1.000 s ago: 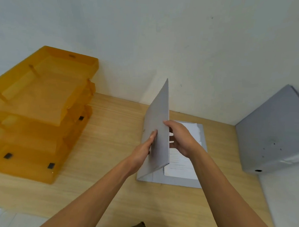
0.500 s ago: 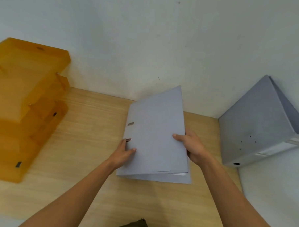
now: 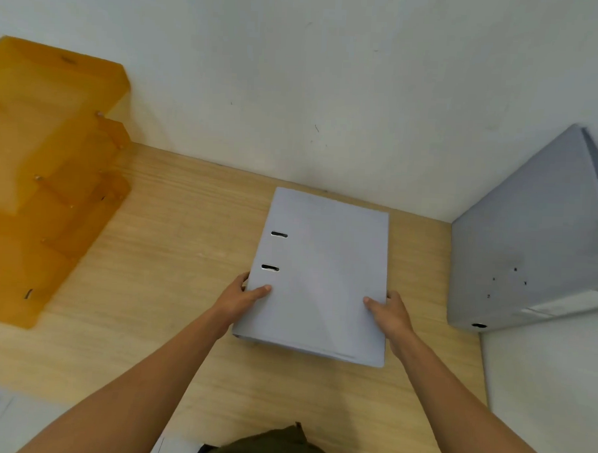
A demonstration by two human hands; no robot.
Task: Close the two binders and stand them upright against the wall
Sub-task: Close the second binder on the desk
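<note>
Both hands' fingers clamp binder (image 3: 319, 278) edges | L (image 3: 241, 297), R (image 3: 388, 312) | fingertips under hidden

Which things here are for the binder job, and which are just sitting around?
For the job:
- flat binder, closed, held by left hand and right hand
- second binder, already standing at the right wall
- back wall

Just sitting around:
- orange paper trays
- wooden desk

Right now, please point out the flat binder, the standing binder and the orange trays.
flat binder (image 3: 322, 278): head view, middle of its closed cover.
standing binder (image 3: 530, 243): head view, its broad grey side.
orange trays (image 3: 46, 167): head view, middle tray.
</note>
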